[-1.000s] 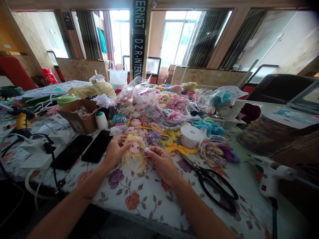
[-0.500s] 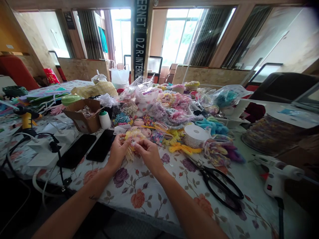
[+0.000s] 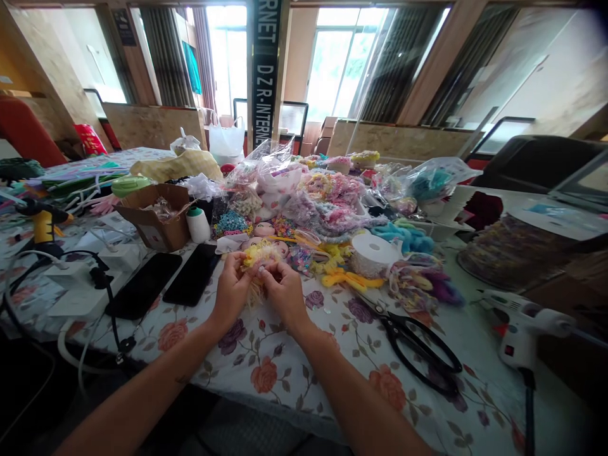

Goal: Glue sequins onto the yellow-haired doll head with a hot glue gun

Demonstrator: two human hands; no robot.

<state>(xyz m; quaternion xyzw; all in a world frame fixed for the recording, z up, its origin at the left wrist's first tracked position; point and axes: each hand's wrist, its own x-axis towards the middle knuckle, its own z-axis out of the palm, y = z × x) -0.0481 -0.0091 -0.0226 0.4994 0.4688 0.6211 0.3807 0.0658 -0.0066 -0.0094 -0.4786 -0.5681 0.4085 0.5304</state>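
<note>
Between my two hands is a doll's head [image 3: 261, 253] with fluffy yellow yarn hair and pale strands hanging down. My left hand [image 3: 232, 286] grips it from the left, fingers bent and thumb pressed in. From the other side my right hand [image 3: 284, 288] pinches it, thumb and fingertips close to the left thumb. Most of the doll's face is hidden by hair and fingers. Just behind lie more doll heads [image 3: 264, 228] with painted eyes, beside packs of small coloured beads [image 3: 231, 224].
Black scissors [image 3: 420, 345] and a white glue gun [image 3: 520, 329] lie at right. A spool [image 3: 375, 252] stands near yellow yarn [image 3: 352, 279]. Two phones [image 3: 190, 276], a power strip [image 3: 78, 294] with cables and a cardboard box [image 3: 159, 221] are at left. Wrapped yarn bundles [image 3: 327, 196] pile up behind.
The doll's head has turned in my hands: its face showed before, and now mostly yellow hair shows. Both hands stay on it, and the camera view has shifted slightly.
</note>
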